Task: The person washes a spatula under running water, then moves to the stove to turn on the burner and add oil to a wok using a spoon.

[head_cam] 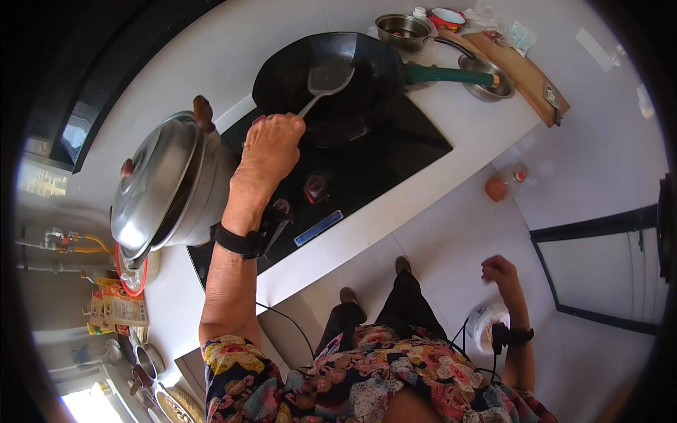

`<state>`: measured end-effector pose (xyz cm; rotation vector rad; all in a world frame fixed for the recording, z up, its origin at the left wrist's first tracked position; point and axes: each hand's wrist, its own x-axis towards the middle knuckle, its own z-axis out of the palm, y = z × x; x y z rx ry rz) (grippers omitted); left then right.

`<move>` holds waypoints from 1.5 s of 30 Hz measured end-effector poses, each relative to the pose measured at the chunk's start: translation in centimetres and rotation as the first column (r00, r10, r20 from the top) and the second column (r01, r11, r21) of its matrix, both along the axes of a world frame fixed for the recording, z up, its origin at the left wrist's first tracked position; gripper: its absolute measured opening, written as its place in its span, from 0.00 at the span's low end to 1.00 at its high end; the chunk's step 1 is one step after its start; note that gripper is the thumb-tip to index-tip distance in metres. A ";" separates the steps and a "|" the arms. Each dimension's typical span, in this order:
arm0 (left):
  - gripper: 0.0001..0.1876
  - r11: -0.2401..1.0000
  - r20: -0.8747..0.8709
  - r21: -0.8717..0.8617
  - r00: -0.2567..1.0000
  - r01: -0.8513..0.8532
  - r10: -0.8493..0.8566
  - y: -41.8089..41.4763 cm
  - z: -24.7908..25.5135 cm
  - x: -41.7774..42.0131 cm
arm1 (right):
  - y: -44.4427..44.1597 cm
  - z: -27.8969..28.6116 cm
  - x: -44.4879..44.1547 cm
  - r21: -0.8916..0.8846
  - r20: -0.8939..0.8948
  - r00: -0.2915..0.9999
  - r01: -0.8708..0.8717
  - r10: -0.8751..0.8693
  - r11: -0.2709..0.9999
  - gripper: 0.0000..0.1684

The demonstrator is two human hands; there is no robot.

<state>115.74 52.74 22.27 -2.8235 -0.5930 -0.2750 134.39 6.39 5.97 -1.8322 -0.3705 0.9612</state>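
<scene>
My left hand (272, 145) grips the handle of a metal wok spatula (331, 80). The spatula's blade lies inside a black wok (375, 100), which stands on the far part of a black glass cooktop (391, 153). To the right, the wok's green handle (444, 74) reaches over a small metal bowl (485, 94). My right hand (500, 270) hangs over the floor beside my body, its fingers loosely curled and slightly blurred. I see nothing in it.
A large lidded steel pot (164, 185) stands close left of my left forearm. A saucepan (403, 33) and a wooden cutting board (515, 76) occupy the counter's far right. On the floor are a bottle of reddish liquid (497, 187) and a whitish bin (486, 328).
</scene>
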 end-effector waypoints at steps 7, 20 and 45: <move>0.06 0.993 -0.173 -0.081 0.982 -0.088 0.073 0.5 1.4 3.5 | 11.6 -0.4 9.4 0.263 0.193 0.963 -0.236 0.188 0.935 0.05; 0.11 0.916 -0.271 -0.236 0.927 -0.324 0.258 1.7 0.9 7.2 | 21.3 -6.7 12.7 0.384 0.283 0.937 -0.307 0.206 0.871 0.10; 0.10 0.797 0.574 -0.353 0.559 -0.490 0.598 -9.3 -7.0 -7.4 | 22.0 -6.9 12.1 0.236 0.341 0.936 -0.171 0.083 0.957 0.13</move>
